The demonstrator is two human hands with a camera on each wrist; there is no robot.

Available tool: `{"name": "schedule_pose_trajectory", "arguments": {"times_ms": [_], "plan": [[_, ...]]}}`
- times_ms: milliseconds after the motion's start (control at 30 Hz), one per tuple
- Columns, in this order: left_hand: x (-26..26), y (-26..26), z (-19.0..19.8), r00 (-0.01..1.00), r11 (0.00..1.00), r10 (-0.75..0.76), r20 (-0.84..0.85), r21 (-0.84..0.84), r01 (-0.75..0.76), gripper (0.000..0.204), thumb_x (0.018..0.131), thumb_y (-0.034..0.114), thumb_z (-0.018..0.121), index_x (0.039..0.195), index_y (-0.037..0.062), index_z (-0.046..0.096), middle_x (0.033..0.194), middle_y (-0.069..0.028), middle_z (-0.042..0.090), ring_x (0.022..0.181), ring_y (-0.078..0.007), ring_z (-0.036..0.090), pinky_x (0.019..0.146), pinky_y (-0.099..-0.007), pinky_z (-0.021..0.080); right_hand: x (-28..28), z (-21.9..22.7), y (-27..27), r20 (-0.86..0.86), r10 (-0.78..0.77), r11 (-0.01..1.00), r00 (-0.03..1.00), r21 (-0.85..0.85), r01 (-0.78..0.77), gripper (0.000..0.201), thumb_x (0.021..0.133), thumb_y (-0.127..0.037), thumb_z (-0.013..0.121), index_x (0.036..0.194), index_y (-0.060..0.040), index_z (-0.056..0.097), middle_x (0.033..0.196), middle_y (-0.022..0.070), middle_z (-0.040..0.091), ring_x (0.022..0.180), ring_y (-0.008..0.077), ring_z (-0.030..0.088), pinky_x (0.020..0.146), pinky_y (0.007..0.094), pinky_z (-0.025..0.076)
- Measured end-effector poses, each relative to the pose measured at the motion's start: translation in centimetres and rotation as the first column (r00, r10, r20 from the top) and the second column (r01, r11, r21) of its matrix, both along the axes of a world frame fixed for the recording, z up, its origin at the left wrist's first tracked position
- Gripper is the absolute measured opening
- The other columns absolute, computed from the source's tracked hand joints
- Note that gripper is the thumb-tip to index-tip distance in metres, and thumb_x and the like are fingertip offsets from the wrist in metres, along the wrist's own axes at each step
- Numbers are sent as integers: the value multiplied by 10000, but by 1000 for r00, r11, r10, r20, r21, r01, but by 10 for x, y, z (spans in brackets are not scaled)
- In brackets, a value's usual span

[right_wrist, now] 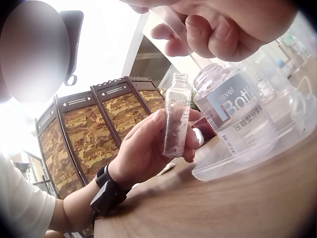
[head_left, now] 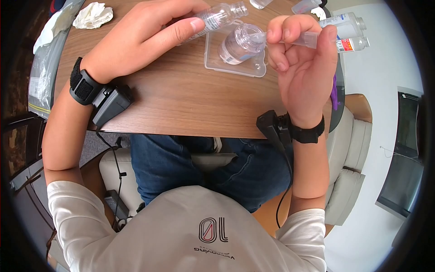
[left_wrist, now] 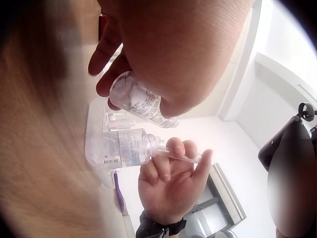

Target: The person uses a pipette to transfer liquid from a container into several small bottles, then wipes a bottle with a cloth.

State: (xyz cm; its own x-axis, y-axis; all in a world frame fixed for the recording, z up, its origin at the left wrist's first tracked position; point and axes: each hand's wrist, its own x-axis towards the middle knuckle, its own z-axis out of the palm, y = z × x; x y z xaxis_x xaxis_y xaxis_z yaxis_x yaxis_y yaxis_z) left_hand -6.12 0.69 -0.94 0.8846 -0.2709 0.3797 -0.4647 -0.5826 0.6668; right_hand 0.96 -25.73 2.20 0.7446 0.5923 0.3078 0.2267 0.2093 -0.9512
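Note:
My left hand (head_left: 136,38) grips a small clear bottle (head_left: 222,18) with printed text, its open neck tilted to the right. In the right wrist view this bottle (right_wrist: 177,116) stands nearly upright between thumb and fingers. A wider clear travel bottle (head_left: 238,47) without a cap stands on a shallow transparent tray (head_left: 217,68). Above its mouth my right hand (head_left: 303,68) pinches a slim clear plastic dropper (head_left: 303,40) between curled fingers. The dropper's lower end reaches into the bottle's mouth, as the left wrist view shows too; the thumb is near its outer end.
Crumpled white tissue (head_left: 93,16) and a clear plastic bag (head_left: 43,86) lie at the left table edge. Labelled clear bottles (head_left: 346,27) lie at the far right, near a purple object (head_left: 334,93). The wooden table (head_left: 190,106) ends just before my lap.

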Motion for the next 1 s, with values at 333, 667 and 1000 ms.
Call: {"name": "schedule_pose_trajectory", "arguments": {"times_ms": [333, 667, 1000], "plan": [[-1, -2, 0, 1000, 999, -20, -4, -47, 20, 357, 1065, 234, 559, 1274, -50, 611, 937, -96, 659, 817, -166, 608, 766, -306, 514, -1, 1, -1, -95, 51, 996, 994, 73, -44, 389, 1011, -349, 354, 948, -35, 573, 947, 117, 646, 631, 85, 335, 615, 246, 309], [-2, -5, 10, 999, 1000, -13, -36, -17, 12, 343, 1028, 249, 599, 1238, -19, 638, 1000, -149, 689, 855, -240, 660, 797, -345, 531, -10, 19, -10, 27, 33, 997, 999, 65, -35, 348, 1026, -376, 352, 922, -74, 490, 951, 109, 565, 639, 85, 312, 614, 222, 304], [-2, -9, 11, 998, 996, -57, -4, 68, 57, 332, 1003, 238, 619, 1223, -8, 656, 1082, -192, 702, 935, -337, 685, 851, -402, 541, -13, 40, -51, 5, 140, 919, 990, 370, -132, 286, 1037, -385, 362, 926, -142, 465, 968, 51, 502, 633, 102, 329, 619, 248, 315]]}}
